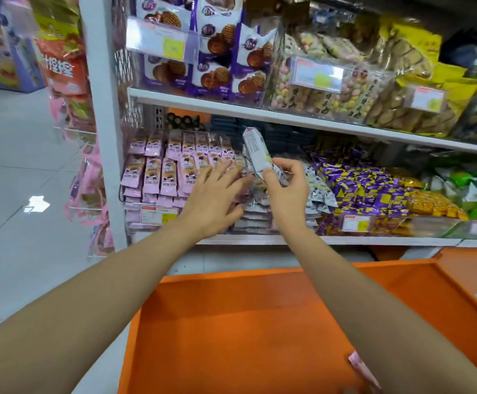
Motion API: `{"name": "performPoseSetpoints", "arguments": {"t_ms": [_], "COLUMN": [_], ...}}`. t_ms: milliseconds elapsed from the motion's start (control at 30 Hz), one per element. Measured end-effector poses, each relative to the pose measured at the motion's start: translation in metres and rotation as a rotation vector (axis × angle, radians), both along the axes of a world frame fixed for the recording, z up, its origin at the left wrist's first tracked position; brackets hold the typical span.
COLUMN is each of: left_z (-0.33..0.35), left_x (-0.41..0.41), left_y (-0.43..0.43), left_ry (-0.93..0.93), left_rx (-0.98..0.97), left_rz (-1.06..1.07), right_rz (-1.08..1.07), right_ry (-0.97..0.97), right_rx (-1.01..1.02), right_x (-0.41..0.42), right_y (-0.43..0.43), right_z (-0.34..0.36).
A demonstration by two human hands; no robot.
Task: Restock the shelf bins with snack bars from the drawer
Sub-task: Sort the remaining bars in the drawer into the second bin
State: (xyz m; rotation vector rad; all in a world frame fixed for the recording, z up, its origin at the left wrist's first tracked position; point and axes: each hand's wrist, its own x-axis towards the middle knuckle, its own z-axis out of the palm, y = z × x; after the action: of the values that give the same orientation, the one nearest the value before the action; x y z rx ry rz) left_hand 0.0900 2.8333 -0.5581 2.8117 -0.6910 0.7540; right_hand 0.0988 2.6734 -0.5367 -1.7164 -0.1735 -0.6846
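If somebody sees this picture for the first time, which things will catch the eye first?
First comes the big orange drawer, open across the bottom of the picture. Above it, the right hand holds a grey snack bar pointing upward in front of the lower shelf. Beside it, the left hand spreads its fingers over the pink bars.

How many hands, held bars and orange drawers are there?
Hands: 2 (left hand, right hand)
Held bar: 1
Orange drawer: 1
Total: 4
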Motion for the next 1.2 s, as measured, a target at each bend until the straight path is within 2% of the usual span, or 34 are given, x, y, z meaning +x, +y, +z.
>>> {"name": "performPoseSetpoints", "arguments": {"t_ms": [133, 367, 533, 667, 900, 1200], "left_z": [-0.004, -0.004, -0.008, -0.011, -0.017, -0.016], "left_x": [0.007, 0.002, -0.001, -0.004, 0.001, 0.001], "left_y": [-0.001, -0.004, -0.012, -0.017, -0.014, -0.017], "left_ry": [0.016, -0.011, -0.096, -0.107, -0.098, -0.103], "left_rx": [0.115, -0.016, -0.129, -0.119, -0.033, -0.047], "left_rz": [0.080, 0.058, 0.063, 0.059, 0.106, 0.097], "right_rz": [0.010, 0.033, 0.027, 0.015, 0.039, 0.019], "right_ry": [0.050, 0.160, 0.139, 0.138, 0.154, 0.137], "right_rx": [-0.031, -0.065, -0.250, -0.299, -0.252, -0.253], "right_x": [0.000, -0.002, 0.000, 0.007, 0.010, 0.017], "right_y": [-0.013, -0.021, -0.016, -0.010, -0.014, -0.006], "right_z": [-0.015, -0.028, -0.028, -0.024, -0.031, -0.031]}}
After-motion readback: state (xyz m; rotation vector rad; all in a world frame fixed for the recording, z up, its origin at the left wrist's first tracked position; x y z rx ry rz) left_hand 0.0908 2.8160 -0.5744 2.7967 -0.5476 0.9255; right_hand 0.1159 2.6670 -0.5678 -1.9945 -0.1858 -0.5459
